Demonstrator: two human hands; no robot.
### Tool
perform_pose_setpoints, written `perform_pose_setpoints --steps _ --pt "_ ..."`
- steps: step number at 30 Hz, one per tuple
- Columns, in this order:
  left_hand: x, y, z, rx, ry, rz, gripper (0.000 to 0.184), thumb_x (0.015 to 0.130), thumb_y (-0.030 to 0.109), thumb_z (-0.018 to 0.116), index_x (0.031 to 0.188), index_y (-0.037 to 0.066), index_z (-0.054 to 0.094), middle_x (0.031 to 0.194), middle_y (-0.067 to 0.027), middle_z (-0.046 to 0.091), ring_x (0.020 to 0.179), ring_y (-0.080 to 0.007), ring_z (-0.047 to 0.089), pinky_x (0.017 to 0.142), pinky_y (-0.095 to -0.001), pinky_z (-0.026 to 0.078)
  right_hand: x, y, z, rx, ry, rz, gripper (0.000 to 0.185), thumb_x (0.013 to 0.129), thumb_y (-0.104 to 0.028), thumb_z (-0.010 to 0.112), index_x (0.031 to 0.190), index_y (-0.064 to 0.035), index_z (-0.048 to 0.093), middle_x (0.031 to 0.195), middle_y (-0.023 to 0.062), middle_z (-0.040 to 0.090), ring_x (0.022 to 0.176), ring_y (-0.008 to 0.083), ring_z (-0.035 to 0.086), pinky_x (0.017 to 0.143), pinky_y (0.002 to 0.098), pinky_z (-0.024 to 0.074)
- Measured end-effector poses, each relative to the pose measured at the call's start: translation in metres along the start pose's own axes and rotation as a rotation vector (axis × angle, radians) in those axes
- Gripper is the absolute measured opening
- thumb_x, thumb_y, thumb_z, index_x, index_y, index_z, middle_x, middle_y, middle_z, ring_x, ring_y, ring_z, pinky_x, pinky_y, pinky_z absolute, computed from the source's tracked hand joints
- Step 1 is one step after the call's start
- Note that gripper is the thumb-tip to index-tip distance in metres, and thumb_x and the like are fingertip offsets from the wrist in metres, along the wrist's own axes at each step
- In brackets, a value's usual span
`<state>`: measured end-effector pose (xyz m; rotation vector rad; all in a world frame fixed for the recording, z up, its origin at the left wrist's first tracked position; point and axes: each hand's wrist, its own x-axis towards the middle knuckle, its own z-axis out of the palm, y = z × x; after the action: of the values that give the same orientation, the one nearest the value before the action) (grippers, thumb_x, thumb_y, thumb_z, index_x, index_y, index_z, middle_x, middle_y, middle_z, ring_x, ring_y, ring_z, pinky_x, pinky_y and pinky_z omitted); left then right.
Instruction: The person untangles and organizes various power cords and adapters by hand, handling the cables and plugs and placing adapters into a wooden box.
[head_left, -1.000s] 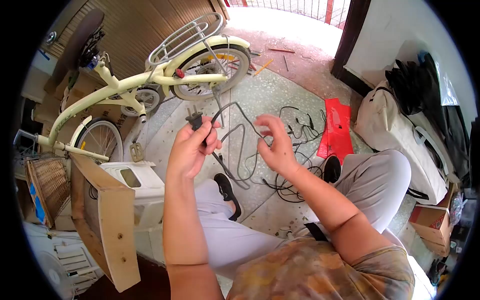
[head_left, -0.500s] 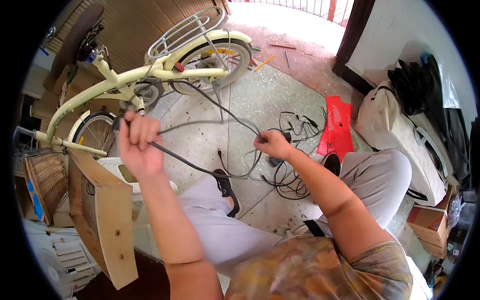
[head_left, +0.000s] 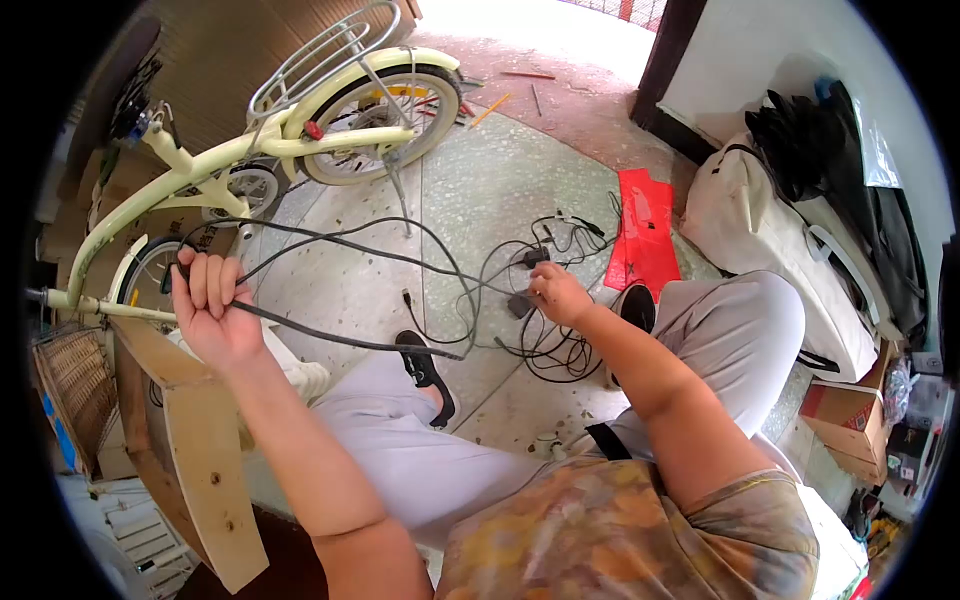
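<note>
A long black cable (head_left: 300, 328) hangs in loose loops in front of me, between my two hands. My left hand (head_left: 217, 312) is raised at the left with its fingers curled round the cable, palm partly towards me. My right hand (head_left: 560, 295), lower and right of centre, pinches part of the same cable. Just beside that hand are two black adapter-like blocks (head_left: 518, 305). Below it, more black cables (head_left: 565, 368) lie tangled on the floor. A thin cable with a plug end (head_left: 406, 297) lies near my shoe.
A cream bicycle (head_left: 220, 160) stands at the left, above a wooden box (head_left: 215, 480). A red sheet (head_left: 642, 235) lies on the floor beyond my foot. A white bag (head_left: 745, 220) leans at the right wall near a cardboard box (head_left: 845, 425). Coloured sticks (head_left: 490, 110) lie by the doorway.
My left hand has moved left and down with the cable, and my right hand has shifted slightly right. The cable loops are spread wider. The camera view has shifted a little.
</note>
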<state>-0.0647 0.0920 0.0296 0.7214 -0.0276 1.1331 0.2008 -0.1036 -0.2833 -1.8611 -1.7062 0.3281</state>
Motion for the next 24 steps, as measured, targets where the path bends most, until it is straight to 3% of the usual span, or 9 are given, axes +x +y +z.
perform_pose_setpoints --steps 5,7,10,13,15,17,19,23,24 --pt "0.0 0.005 -0.008 -0.004 0.039 0.005 0.018 0.087 0.012 0.04 0.09 -0.005 0.045 0.051 0.0037 0.023 0.041 -0.0055 0.02 0.041 -0.0197 0.021 0.027 0.015 -0.035 -0.168 0.227 0.118 0.006 0.071 -0.01 0.054 0.076 -0.0092 0.054 0.095 0.0094 0.053 0.094 0.0296 0.048 0.077 0.0377 0.0408" --pt "-0.001 0.002 -0.011 0.001 0.067 -0.03 0.019 0.088 0.013 0.04 0.091 -0.005 0.045 0.051 0.0036 0.023 0.041 -0.0055 0.02 0.041 -0.0197 0.021 0.051 0.016 -0.06 0.113 0.301 0.271 0.008 0.075 -0.009 0.05 0.082 -0.0078 0.052 0.091 0.015 0.054 0.086 0.0343 0.051 0.072 0.0404 0.0409" --pt "0.001 -0.009 -0.005 0.061 0.134 -0.094 0.02 0.088 0.014 0.041 0.092 -0.005 0.046 0.052 0.0032 0.025 0.041 -0.0057 0.02 0.041 -0.0199 0.021 0.087 -0.005 -0.114 0.146 0.412 0.224 0.009 0.078 -0.008 0.046 0.085 -0.0054 0.05 0.087 0.0183 0.053 0.08 0.0375 0.051 0.068 0.0419 0.0404" --pt "0.0 -0.027 0.003 0.144 0.194 -0.152 0.021 0.088 0.017 0.042 0.094 -0.003 0.046 0.055 0.003 0.027 0.042 -0.0054 0.021 0.041 -0.0194 0.022 0.111 -0.032 -0.166 0.111 0.387 0.014 0.008 0.077 -0.007 0.046 0.084 -0.0049 0.05 0.085 0.0171 0.054 0.081 0.0368 0.051 0.068 0.042 0.0405" --pt "-0.001 -0.045 0.014 0.409 0.364 -0.206 0.024 0.088 0.021 0.043 0.093 -0.002 0.047 0.056 0.0017 0.037 0.043 -0.0059 0.025 0.04 -0.0193 0.021 0.118 -0.062 -0.196 0.153 0.336 -0.055 0.011 0.078 0.001 0.041 0.083 -0.0006 0.05 0.074 0.0151 0.052 0.073 0.0309 0.052 0.066 0.0326 0.0414" --pt "-0.005 -0.066 0.019 0.691 0.394 -0.279 0.026 0.087 0.024 0.045 0.093 -0.001 0.047 0.067 -0.0055 0.054 0.047 -0.007 0.04 0.039 -0.0176 0.024 0.114 -0.093 -0.216 0.134 0.319 -0.104 0.012 0.078 0.003 0.041 0.085 -0.0002 0.05 0.074 0.0151 0.051 0.07 0.0286 0.051 0.065 0.0317 0.0414" --pt "-0.009 -0.086 0.022 0.732 0.256 -0.358 0.028 0.087 0.026 0.045 0.091 -0.001 0.047 0.079 -0.0133 0.06 0.057 -0.01 0.052 0.04 -0.0169 0.029 0.108 -0.119 -0.224 0.104 0.323 -0.221 0.018 0.075 0.006 0.041 0.09 -0.0009 0.05 0.077 0.0153 0.051 0.072 0.0284 0.051 0.066 0.0327 0.0416" --pt "-0.021 -0.123 0.028 0.713 0.151 -0.547 0.025 0.087 0.026 0.045 0.091 0.001 0.047 0.085 -0.0149 0.06 0.065 -0.0124 0.056 0.042 -0.0189 0.034 0.095 -0.142 -0.219 0.009 0.261 -0.283 0.041 0.069 0.009 0.042 0.108 -0.0009 0.044 0.097 0.0156 0.048 0.081 0.0305 0.051 0.072 0.0342 0.0423" --pt "-0.024 -0.129 0.03 0.631 0.098 -0.605 0.024 0.087 0.025 0.044 0.092 0.002 0.046 0.088 -0.0152 0.059 0.068 -0.0129 0.056 0.043 -0.02 0.034 0.092 -0.142 -0.214 -0.106 0.243 -0.35 0.042 0.071 -0.001 0.043 0.113 0.0027 0.041 0.103 0.0186 0.046 0.093 0.0332 0.048 0.08 0.0361 0.0398"
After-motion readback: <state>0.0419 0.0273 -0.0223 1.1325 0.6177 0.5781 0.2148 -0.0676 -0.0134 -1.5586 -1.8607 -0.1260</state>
